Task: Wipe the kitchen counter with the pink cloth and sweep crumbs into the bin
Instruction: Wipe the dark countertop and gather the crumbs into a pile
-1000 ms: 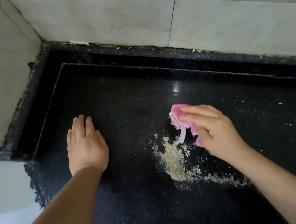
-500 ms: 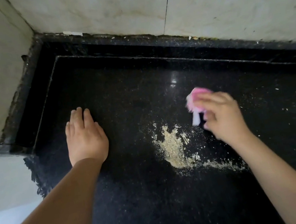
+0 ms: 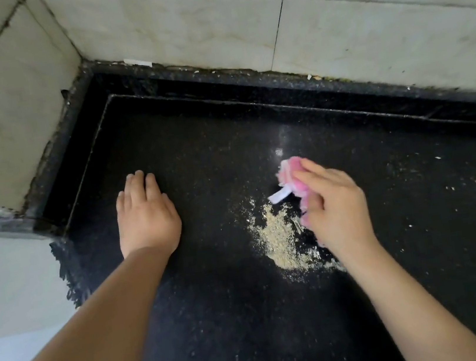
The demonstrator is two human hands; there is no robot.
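Pale tiled walls (image 3: 177, 28) meet in a corner — dark grimy grout along their base. A white paper scrap (image 3: 137, 62) lies near the corner.

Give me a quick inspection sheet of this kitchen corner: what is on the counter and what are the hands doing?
Surface: black counter, speckled with fine bits.
Job's things: pink cloth bunched in the right hand, white tag hanging; crumb pile beside it; no bin in view.
Clutter: scattered crumbs to the right; debris along the back edge.
Grippers: left hand flat on the counter, empty; right hand gripping the cloth.
Cables: nothing seen.
Surroundings: pale tiled walls meeting in a corner, grimy joint.
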